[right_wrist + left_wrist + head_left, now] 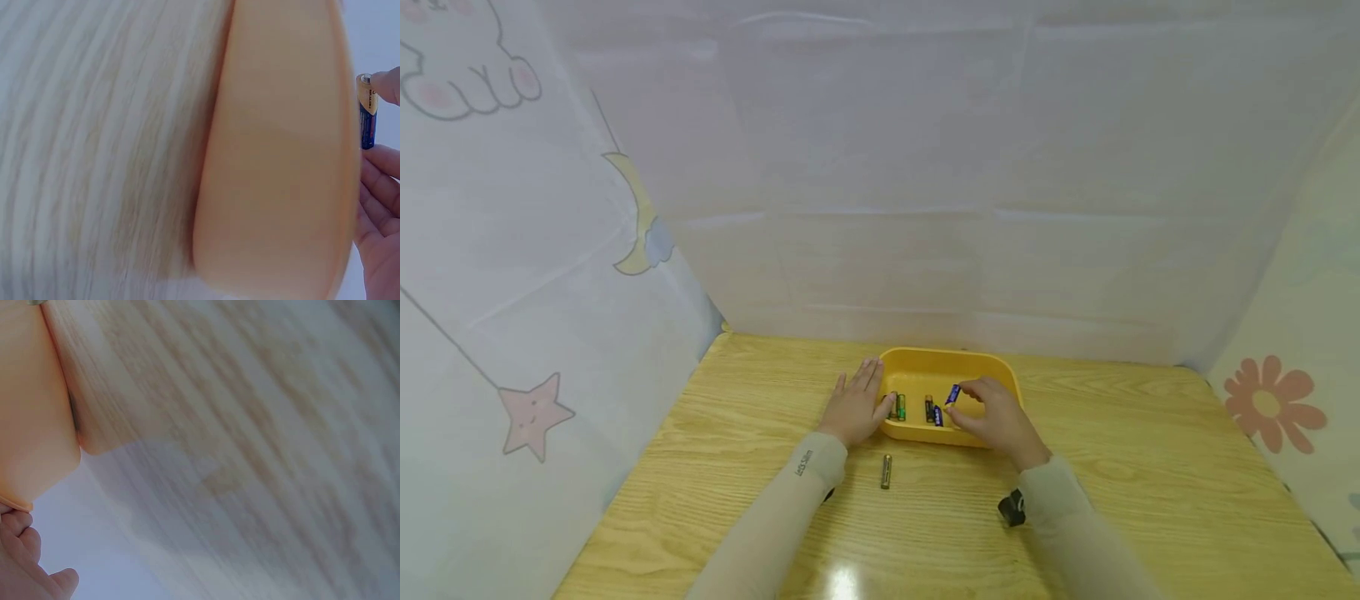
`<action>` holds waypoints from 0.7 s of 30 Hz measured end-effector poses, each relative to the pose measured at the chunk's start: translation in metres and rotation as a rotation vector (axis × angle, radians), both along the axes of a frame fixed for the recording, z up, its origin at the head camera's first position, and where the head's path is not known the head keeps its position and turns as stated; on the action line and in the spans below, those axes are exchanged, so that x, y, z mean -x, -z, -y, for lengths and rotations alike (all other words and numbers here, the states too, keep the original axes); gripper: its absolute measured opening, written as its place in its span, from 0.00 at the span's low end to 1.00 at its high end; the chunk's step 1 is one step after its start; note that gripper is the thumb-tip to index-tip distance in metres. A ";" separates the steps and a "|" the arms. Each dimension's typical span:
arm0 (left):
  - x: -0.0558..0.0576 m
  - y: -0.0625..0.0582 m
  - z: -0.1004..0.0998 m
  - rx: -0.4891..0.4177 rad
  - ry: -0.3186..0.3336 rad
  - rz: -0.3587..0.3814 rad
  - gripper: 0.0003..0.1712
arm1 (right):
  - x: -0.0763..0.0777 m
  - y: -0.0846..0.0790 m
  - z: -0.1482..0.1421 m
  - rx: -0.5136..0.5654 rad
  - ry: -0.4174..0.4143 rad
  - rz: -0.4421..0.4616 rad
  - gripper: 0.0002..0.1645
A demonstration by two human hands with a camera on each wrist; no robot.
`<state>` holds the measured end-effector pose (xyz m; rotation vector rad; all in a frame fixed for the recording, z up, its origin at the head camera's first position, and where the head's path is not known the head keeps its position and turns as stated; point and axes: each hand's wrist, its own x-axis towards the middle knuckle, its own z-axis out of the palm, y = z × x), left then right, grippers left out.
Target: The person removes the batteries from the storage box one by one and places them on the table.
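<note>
A blue battery (pixel 953 393) is pinched between the thumb and fingers of my right hand (pixel 997 419), above the yellow plastic bin (pixel 951 360). The right wrist view shows the same battery (pixel 368 112) held end to end, blue with a light-coloured end. My left hand (pixel 853 407) lies at the bin's left side with its fingers extended, the thumb over the rim. Inside the bin are a green-and-gold battery (pixel 901 407) with a darker one beside it, a black-and-copper battery (pixel 928 408), and another blue battery (pixel 937 417).
One gold battery (pixel 887 472) lies on the wooden table (pixel 760 417) in front of the bin. A pale sheet (pixel 880 250) hangs behind the table, with printed sheets at both sides. A black device (pixel 1012 508) shows at the right wrist.
</note>
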<state>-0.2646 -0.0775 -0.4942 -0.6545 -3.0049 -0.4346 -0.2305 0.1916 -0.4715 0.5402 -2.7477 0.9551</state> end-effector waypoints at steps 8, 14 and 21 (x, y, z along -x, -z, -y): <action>0.000 -0.002 0.000 0.007 0.000 0.017 0.41 | -0.012 -0.007 0.007 0.061 0.024 -0.045 0.27; 0.001 0.000 -0.001 0.000 -0.002 0.024 0.41 | -0.023 -0.009 0.011 0.095 0.000 -0.101 0.28; 0.002 0.001 -0.001 0.004 -0.007 0.029 0.41 | -0.033 -0.007 0.017 0.093 -0.013 -0.145 0.29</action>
